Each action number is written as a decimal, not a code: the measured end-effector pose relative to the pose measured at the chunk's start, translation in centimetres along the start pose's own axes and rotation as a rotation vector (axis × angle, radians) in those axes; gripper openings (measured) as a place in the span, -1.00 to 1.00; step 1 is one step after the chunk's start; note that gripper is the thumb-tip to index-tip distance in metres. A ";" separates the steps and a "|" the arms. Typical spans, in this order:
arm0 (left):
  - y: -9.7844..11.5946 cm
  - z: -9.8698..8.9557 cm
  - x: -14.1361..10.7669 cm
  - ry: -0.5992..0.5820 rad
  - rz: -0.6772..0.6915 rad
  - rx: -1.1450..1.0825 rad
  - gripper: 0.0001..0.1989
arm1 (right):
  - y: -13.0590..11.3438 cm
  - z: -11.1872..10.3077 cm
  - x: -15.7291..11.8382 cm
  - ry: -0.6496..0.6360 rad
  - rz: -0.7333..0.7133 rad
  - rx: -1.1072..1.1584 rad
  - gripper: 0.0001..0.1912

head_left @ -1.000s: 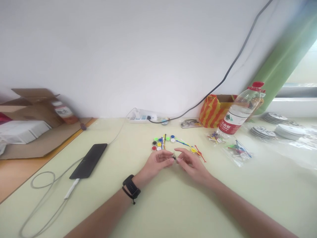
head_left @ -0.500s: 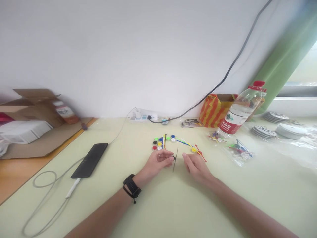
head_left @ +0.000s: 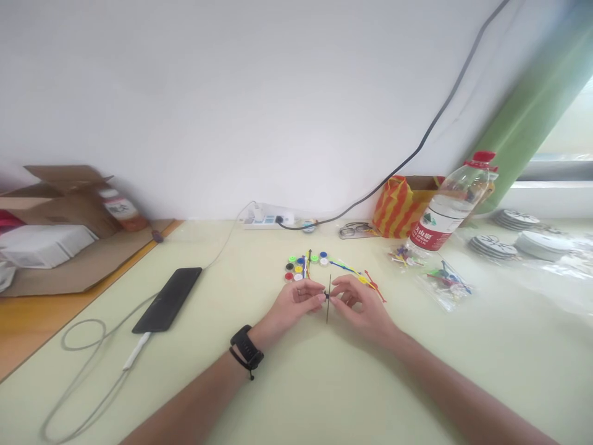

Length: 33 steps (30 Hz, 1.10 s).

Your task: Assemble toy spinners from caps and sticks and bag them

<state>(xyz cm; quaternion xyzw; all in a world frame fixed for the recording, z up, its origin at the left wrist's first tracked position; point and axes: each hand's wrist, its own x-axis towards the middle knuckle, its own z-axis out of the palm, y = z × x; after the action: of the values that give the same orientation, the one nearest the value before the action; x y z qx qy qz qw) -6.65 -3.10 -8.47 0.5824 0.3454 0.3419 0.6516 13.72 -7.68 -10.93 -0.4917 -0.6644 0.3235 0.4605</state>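
Observation:
Between thumb and fingers, my left hand (head_left: 296,304) pinches a small black piece at the middle of a thin dark arrow-like strip (head_left: 328,309), which stands nearly upright, edge-on. My right hand (head_left: 362,304) touches the strip's centre from the right with its thumb, its index finger curled above; whether it grips the piece is too small to tell. Just beyond my left hand are several coloured round discs (head_left: 299,269) and a few thin arrows. Behind my right hand lie a blue and yellow arrow (head_left: 345,268) and a red arrow (head_left: 374,285).
A black phone (head_left: 167,300) with a cable lies at left, near a cardboard box (head_left: 69,210). Along the wall are a power strip (head_left: 269,222) and a striped bag (head_left: 393,207). At right stand a water bottle (head_left: 440,222), plastic bags of arrows (head_left: 447,284) and stacked discs (head_left: 493,247).
My right hand has moved from a closed pose beside the strip to touching its centre, with the fingers raised. The strip has turned slightly more upright. My left hand has kept its place.

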 end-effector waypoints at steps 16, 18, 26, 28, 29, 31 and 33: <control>-0.6 -0.3 0.2 0.018 0.006 0.022 -0.63 | 0.5 -0.8 0.4 0.020 -0.036 -0.239 -0.41; -0.7 -0.2 0.2 0.027 -0.001 0.020 -0.63 | 0.5 -0.9 0.5 0.042 -0.028 -0.258 -0.37; -0.5 -0.2 0.2 0.034 0.003 0.015 -0.63 | -0.1 -0.3 0.3 -0.016 0.022 -0.131 -0.85; -0.5 -0.3 0.2 0.024 0.012 0.027 -0.63 | 0.1 -0.3 0.3 -0.016 0.019 -0.143 -0.87; -0.6 -0.3 0.2 0.021 0.017 0.035 -0.64 | 0.2 -0.3 0.3 -0.015 0.013 -0.151 -0.87; -0.7 -0.4 0.3 0.027 0.019 0.046 -0.65 | 0.5 -0.3 0.3 -0.013 -0.010 -0.170 -0.86; -0.8 -0.5 0.4 0.037 0.010 0.035 -0.65 | 0.8 -0.4 0.4 -0.017 -0.045 -0.205 -0.84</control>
<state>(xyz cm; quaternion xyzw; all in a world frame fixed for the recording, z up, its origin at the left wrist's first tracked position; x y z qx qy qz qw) -6.80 -2.59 -9.35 0.5890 0.3603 0.3500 0.6331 14.34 -7.06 -11.41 -0.5183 -0.7089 0.2476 0.4094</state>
